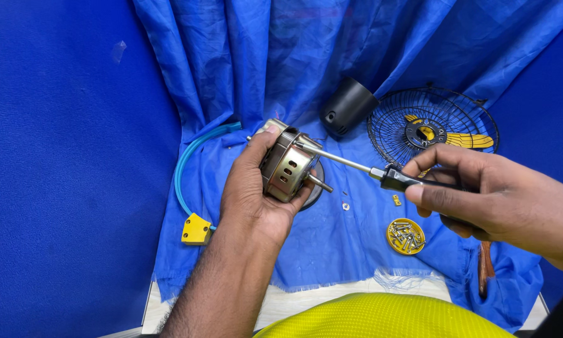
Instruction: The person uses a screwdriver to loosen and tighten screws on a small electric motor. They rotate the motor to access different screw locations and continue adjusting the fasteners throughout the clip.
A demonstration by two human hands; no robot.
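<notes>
My left hand [250,188] grips a round metal fan motor [286,166] with slotted casing, its shaft pointing right and down. My right hand [482,197] holds a screwdriver [382,175] by its black handle. The steel shank runs left and its tip touches the upper front of the motor casing. Both hands hover above a blue cloth [331,244] spread on the table.
A black motor cover [346,106] and a black wire fan guard [433,128] lie at the back right. A yellow lid holding several screws [405,236] sits near my right hand. A light blue cable [187,169] ends in a yellow plug [196,230]. A small washer [345,206] lies loose.
</notes>
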